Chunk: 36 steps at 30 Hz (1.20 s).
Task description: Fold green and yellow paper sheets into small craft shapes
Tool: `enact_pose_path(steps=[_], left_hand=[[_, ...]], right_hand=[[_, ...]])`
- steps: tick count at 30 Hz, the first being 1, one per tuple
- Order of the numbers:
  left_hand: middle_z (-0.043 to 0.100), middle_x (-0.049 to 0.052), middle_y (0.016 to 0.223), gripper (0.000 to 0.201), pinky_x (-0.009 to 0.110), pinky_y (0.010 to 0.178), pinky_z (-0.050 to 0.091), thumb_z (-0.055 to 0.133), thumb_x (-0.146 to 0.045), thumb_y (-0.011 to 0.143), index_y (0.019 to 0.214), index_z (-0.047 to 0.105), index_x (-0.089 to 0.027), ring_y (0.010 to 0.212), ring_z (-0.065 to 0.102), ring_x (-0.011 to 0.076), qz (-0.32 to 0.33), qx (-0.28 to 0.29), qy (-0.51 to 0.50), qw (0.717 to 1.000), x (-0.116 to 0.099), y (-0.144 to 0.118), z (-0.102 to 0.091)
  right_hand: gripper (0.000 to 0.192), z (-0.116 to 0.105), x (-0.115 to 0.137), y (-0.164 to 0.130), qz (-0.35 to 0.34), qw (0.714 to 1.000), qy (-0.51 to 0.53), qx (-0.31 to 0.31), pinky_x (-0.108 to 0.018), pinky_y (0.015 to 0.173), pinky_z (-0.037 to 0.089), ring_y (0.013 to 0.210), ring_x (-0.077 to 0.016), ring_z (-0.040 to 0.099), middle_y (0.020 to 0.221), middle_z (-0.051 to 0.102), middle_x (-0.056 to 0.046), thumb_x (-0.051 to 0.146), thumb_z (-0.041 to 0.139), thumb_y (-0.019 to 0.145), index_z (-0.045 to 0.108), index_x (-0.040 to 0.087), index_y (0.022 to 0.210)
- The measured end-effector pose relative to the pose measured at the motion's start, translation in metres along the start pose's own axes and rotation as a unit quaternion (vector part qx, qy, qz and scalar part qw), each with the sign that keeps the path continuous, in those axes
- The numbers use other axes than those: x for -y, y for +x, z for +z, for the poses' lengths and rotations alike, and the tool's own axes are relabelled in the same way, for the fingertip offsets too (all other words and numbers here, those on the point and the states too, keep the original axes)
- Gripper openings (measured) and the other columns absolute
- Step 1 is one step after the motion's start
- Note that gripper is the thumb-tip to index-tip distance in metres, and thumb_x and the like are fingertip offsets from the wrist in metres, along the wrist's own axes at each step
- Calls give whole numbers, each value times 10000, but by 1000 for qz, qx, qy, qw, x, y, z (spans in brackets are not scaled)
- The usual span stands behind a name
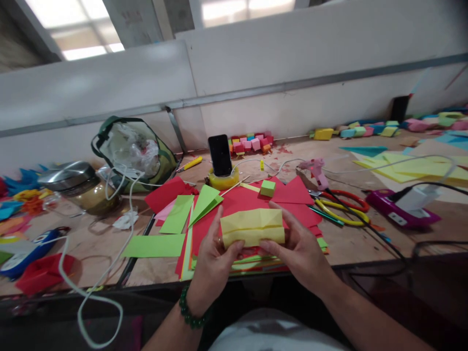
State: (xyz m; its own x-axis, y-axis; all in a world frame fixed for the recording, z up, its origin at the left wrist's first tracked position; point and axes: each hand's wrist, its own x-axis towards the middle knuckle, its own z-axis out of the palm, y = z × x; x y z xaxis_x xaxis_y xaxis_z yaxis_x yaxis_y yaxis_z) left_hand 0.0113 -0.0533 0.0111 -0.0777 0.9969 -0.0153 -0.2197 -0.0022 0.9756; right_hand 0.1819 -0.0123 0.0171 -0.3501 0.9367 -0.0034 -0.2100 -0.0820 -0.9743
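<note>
A creased sheet of yellow paper [252, 222], folded along its length, is held up between both hands above the table's front edge. My left hand [215, 256] grips its left end, thumb along the lower edge. At the right end my right hand [302, 248] pinches it the same way, fingers behind the paper. Beneath them lies a pile of red paper [241, 197] with green and orange sheets under it. A small green paper cube [267, 187] rests on the pile, and folded green paper [204, 204] lies to its left.
Behind the pile, a phone [220, 155] stands on a yellow tape roll [224, 181]. To the right are a pink glue gun [315, 171], scissors [343, 207] and a purple power strip [402, 207] with cables. A glass jar [86, 190] and a bag [137, 151] stand left.
</note>
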Motion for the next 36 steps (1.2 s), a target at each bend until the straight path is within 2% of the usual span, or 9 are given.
enact_pose_path(steps=[5,9,13,17,20,24,27,30,36], left_hand=[[672,104,1113,853,233,645,563,630,-341,840,1494,96,-225,756,716,177,-44,31,22,998,-4,-5,-7],[648,132,1136,777,245,649,556,604,-357,856,1479,168,-197,789,716,199,-52,58,26,997,-6,-6,-10],[691,107,968,805,250,637,546,589,-357,868,1490,110,-181,740,712,191,-64,70,59,994,-7,-5,-15],[693,60,912,802,240,651,535,593,-359,863,1496,118,-225,709,699,157,-79,114,84,987,-7,-4,-18],[683,87,1021,720,242,652,531,588,-376,861,1472,235,-233,750,689,161,-72,122,90,986,-10,-4,-16],[664,107,1118,502,238,680,510,624,-421,824,1261,564,-180,864,658,196,-43,115,124,985,-17,-4,-16],[703,103,973,478,254,706,499,591,-545,801,1017,695,-131,851,637,214,-53,79,102,990,-14,-4,-21],[693,67,769,504,237,620,479,555,-601,797,858,712,-126,717,619,184,-89,21,56,994,-7,-2,-24],[676,26,695,341,209,642,461,704,-436,748,898,732,-131,646,592,130,-131,136,32,981,-11,3,-20]], right_hand=[[933,-8,0,-2,29,998,25,52,-330,740,597,794,-190,704,1031,710,-70,359,765,713,228,230,1465],[735,-17,-4,-1,55,995,11,83,-269,700,585,725,-152,704,1049,700,-76,333,746,745,383,219,1373],[548,-25,6,4,50,988,-38,143,-276,684,575,766,-173,691,1022,705,-90,418,728,743,575,187,1216],[490,-29,20,9,29,988,-98,116,-270,658,559,806,-207,682,918,720,-83,493,711,725,666,164,1085],[415,-27,20,11,65,983,-118,126,-265,644,554,766,-197,680,864,722,-47,406,762,692,682,184,1032],[303,-24,10,13,69,983,-90,144,-285,704,537,763,-184,660,836,702,-46,419,700,759,682,156,908],[281,-22,6,11,47,980,-130,141,-244,623,495,706,-156,619,772,663,-34,415,678,782,648,141,833],[268,-20,7,8,27,974,-180,137,-225,569,456,664,-134,580,764,636,-27,412,641,816,612,146,813],[245,-23,7,11,37,981,-107,155,-236,658,494,782,-155,632,860,667,-31,350,686,798,591,178,946]])
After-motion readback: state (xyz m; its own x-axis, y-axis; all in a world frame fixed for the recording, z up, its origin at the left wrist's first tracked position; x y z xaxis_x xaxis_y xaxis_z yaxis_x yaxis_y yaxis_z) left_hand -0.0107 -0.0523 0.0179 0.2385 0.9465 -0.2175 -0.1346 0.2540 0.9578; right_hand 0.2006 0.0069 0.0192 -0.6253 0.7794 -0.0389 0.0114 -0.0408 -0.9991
